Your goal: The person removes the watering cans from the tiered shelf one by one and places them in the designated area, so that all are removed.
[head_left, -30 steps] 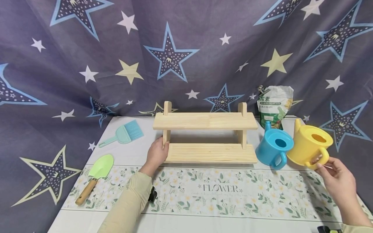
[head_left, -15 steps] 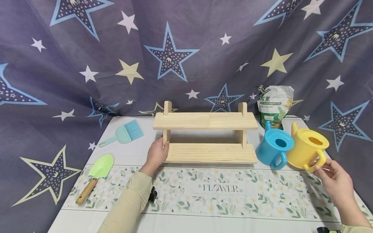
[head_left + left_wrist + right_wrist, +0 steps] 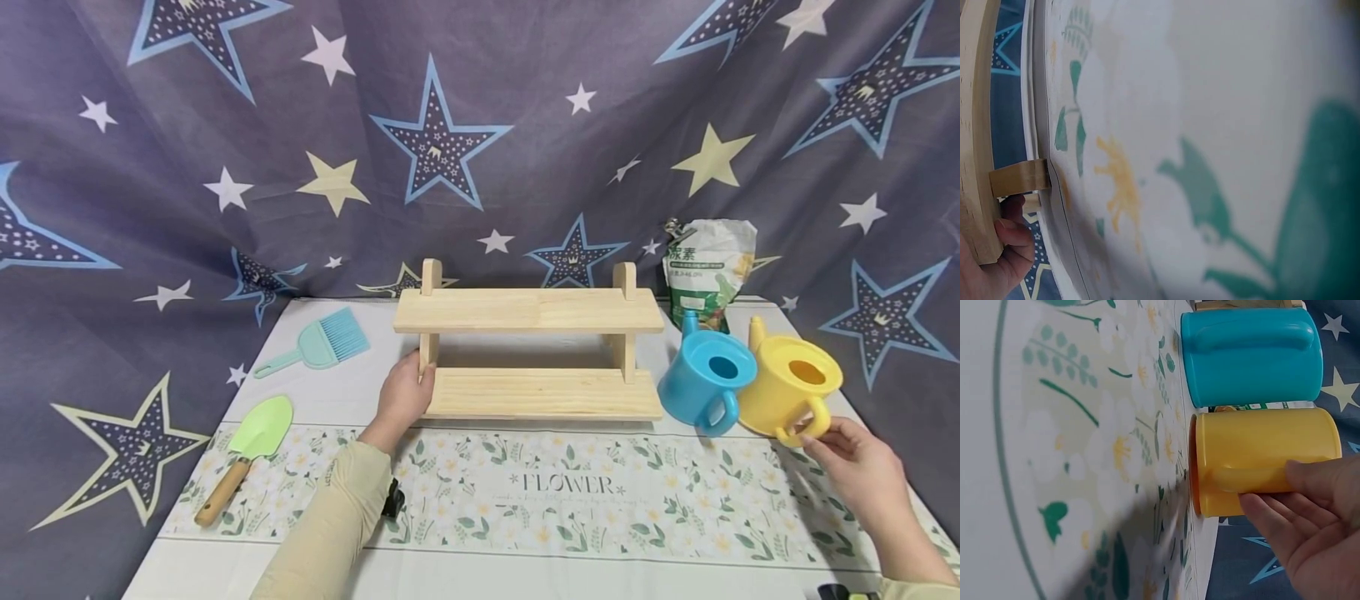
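Observation:
A two-tier wooden shelf [image 3: 540, 393] stands at the middle of the table. My left hand [image 3: 403, 392] grips the left end of its lower board; in the left wrist view, fingers [image 3: 1015, 240] curl around the wood's edge. At the right, a yellow watering can [image 3: 776, 387] stands beside a blue watering can [image 3: 693, 387], spouts toward the back. With thumb and fingers, my right hand [image 3: 862, 475] pinches the yellow can's handle. In the right wrist view the yellow can [image 3: 1266, 440] sits close to the table, next to the blue one [image 3: 1250, 359].
A clipped white and green bag [image 3: 708, 271] stands behind the blue can. On the left lie a light blue brush [image 3: 318, 346] and a green trowel [image 3: 260, 427] with a wooden handle. A floral tablecloth [image 3: 555, 525] covers the table; a star-patterned curtain [image 3: 495, 100] hangs behind.
The yellow watering can has shifted slightly left and down, closer to the blue one, with my right hand on its handle. My left hand and the shelf have stayed put.

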The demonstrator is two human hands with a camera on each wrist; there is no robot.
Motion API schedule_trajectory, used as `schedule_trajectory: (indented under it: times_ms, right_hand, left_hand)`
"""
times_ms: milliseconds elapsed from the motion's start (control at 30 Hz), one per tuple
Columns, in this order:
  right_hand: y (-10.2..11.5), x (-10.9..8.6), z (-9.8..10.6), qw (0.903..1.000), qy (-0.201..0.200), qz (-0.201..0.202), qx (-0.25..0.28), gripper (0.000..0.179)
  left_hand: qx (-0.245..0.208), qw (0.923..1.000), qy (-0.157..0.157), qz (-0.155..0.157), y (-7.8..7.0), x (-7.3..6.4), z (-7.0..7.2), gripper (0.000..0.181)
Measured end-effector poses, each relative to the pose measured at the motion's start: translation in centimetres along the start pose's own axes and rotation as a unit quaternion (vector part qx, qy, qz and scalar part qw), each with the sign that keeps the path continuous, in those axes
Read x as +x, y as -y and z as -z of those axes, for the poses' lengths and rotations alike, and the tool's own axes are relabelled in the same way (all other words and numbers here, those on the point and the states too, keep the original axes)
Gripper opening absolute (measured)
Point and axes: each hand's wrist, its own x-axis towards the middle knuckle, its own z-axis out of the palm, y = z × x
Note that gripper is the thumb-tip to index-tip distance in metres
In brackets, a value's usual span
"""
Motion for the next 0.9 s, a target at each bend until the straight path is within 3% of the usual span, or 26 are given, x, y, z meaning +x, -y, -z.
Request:
schedule_trajectory:
  times_ms: [400,600,767,900]
  right_hand:
    - [-0.1,-0.2,0.5,0.9996,0.018,-0.021,-0.011,0.048]
    - [1.0,-1.2,1.4,0.9969,0.002,-0.069,-0.037,0.054]
    - [2.6,-2.4,2.6,0.9923,-0.026,-0.099,-0.069,0.042]
    - [4.3,-3.6,2.8,0.9916,-0.086,-0.078,-0.056,0.038]
  left_hand:
    - [-0.002,1.0000,0.001,0.001,-0.3,0.0,-0.1,0.040]
    - [-0.001,1.0000,0.007,-0.001,-0.3,0.0,0.2,0.041]
    - [-0.005,1.0000,0.008,0.002,-0.2,0.1,0.6,0.043]
    - [0.001,1.0000,0.006,0.001,-0.2,0.0,1.0,0.045]
